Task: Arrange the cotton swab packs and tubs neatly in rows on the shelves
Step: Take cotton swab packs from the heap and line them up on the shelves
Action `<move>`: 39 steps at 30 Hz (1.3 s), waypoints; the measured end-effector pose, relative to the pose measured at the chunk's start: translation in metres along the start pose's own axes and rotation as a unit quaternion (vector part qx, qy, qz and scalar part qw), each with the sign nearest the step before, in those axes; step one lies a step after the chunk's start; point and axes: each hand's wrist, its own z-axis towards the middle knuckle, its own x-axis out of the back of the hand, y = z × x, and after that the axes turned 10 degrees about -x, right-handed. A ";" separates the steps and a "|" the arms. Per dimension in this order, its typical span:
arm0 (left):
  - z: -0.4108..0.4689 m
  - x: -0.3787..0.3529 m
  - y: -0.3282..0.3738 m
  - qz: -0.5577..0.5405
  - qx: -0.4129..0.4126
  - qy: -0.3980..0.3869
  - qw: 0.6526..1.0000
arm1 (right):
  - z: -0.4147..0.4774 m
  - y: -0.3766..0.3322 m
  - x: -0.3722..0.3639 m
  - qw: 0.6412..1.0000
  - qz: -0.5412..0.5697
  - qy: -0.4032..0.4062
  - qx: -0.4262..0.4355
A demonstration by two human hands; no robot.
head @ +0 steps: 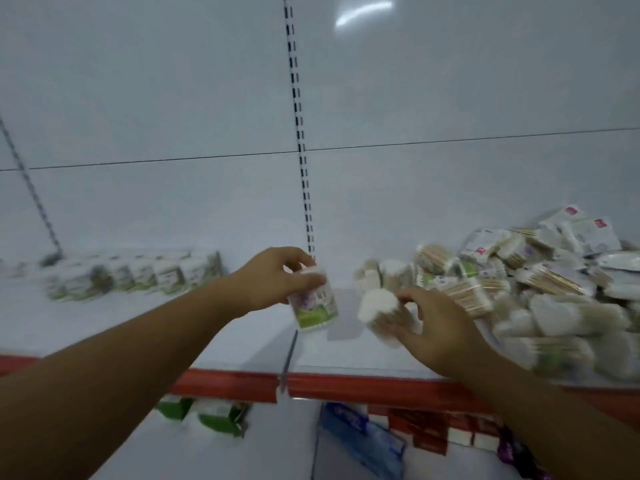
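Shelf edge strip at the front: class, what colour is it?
The shelf edge strip is red; the head view shows it best.

The row of packs [138, 273] at the shelf's left is smeared by motion blur, and the label on the pack [313, 308] in the left hand [277, 277] is too soft to read. The pile [540, 289] of swab packs runs off the right edge. The right hand [440, 327] covers part of the bundle [379, 311] it grips.

Head camera looks forward and down, close over the shelf [346, 362].
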 end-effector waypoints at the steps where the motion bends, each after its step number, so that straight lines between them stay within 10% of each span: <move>1: -0.017 0.008 -0.005 -0.034 0.034 0.017 0.999 | -0.001 -0.013 -0.011 0.999 0.034 -0.030 -0.005; 8: -0.120 0.066 -0.037 -0.144 0.111 0.098 0.978 | -0.027 -0.150 -0.072 0.848 0.482 -0.213 -0.066; 16: -0.229 0.173 -0.121 -0.220 0.142 0.219 0.940 | -0.054 -0.304 -0.154 0.619 0.681 -0.352 -0.171; 22: -0.262 0.218 -0.187 -0.247 0.154 0.235 0.927 | -0.063 -0.373 -0.220 0.731 0.603 -0.290 -0.135; 39: -0.149 0.279 -0.295 -0.129 0.123 0.172 0.969 | 0.081 -0.372 -0.302 0.819 0.492 -0.293 -0.042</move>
